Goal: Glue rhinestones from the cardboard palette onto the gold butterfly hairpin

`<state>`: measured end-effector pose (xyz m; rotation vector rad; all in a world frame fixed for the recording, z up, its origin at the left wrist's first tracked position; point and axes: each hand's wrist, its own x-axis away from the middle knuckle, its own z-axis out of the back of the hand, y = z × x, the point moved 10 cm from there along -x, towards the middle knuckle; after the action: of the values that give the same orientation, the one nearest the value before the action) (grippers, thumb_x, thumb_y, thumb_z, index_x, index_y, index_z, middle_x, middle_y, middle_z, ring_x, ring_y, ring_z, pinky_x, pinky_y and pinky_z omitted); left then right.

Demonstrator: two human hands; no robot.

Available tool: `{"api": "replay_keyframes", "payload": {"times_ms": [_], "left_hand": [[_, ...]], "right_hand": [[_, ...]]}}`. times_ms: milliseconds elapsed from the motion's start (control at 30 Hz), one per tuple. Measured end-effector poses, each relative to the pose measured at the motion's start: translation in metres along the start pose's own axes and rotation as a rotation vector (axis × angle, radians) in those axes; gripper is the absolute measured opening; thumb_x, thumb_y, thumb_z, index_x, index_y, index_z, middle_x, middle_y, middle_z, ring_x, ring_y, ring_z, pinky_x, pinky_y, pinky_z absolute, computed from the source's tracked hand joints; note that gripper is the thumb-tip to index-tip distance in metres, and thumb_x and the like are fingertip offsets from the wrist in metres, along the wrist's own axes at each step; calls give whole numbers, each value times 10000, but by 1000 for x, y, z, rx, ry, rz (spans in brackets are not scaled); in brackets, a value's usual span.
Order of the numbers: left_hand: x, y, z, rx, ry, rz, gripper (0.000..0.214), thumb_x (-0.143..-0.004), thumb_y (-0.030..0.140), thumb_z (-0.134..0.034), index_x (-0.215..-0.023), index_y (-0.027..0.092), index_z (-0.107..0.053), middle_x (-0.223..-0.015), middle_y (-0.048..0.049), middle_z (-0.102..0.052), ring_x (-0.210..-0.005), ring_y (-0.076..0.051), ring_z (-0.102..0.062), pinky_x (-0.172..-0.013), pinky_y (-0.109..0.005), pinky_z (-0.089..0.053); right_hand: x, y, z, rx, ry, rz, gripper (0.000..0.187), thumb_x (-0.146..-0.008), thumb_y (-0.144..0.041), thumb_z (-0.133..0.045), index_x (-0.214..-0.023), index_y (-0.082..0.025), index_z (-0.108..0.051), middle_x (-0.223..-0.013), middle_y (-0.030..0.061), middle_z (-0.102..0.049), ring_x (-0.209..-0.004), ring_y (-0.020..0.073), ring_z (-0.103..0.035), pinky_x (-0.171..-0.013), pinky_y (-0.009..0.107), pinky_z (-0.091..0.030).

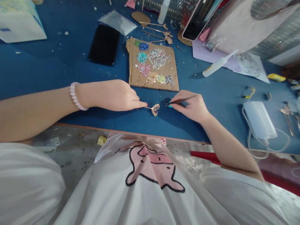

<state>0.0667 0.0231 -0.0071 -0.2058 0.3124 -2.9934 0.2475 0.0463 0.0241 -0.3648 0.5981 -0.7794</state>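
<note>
My left hand [117, 95] rests on the blue table [58, 68], fingers pinched on the pin of a small gold butterfly hairpin [155, 109]. A pale bead bracelet [76, 96] circles that wrist. My right hand [191, 106] is closed on thin tweezers [180, 101], whose tips point left, just right of the butterfly. Behind both hands lies a square of cardboard [171, 65] carrying small heaps of coloured rhinestones [158, 58].
A black phone [104, 44] lies left of the cardboard, a white box [20, 23] at far left. More gold hairpins [159, 32], a white glue bottle [219, 64], a face mask [259, 120] and metal mesh containers stand around the back and right.
</note>
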Motion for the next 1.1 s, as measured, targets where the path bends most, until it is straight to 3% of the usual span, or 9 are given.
{"api": "replay_keyframes", "payload": {"times_ms": [233, 433, 633, 900, 1100], "left_hand": [[-3, 3, 4, 60, 32, -20, 655, -1020, 13, -167, -1564, 216, -471, -988, -94, -726, -865, -190, -623, -709, -315, -413], [-5, 4, 8, 87, 40, -6, 627, -1062, 80, -119, -1538, 190, -510, -962, -106, -718, -808, -191, -596, -685, -318, -357], [-3, -2, 8, 234, 95, 34, 596, -1065, 105, -164, -1488, 194, -574, -922, -88, -718, -774, -173, -564, -688, -303, -310], [-4, -14, 8, 548, 167, 122, 504, -1098, 287, -269, -1347, 160, -689, -852, -75, -704, -787, -175, -623, -882, -340, -450], [-6, -13, 2, 481, 109, 135, 536, -1096, 290, -236, -1356, 136, -679, -870, -96, -711, -871, -205, -653, -925, -367, -470]], "right_hand": [[2, -35, 8, -113, 188, 133, 66, -888, -223, -747, -824, -238, -752, -773, 14, -762, -690, 160, -703, -660, 341, -587], [-1, -39, -12, -142, 90, 134, 96, -917, -267, -720, -835, -244, -763, -772, 25, -756, -728, 170, -713, -673, 345, -598], [-2, -40, -18, -148, 61, 146, 80, -919, -254, -721, -852, -246, -765, -792, 20, -761, -738, 163, -711, -683, 341, -602], [-2, -46, -18, -133, 71, 205, 61, -906, -197, -732, -865, -229, -764, -791, 18, -764, -727, 153, -706, -672, 321, -600], [-3, -44, -20, -134, 52, 176, 73, -916, -243, -732, -853, -228, -766, -780, 20, -758, -723, 156, -703, -662, 322, -589]]}}
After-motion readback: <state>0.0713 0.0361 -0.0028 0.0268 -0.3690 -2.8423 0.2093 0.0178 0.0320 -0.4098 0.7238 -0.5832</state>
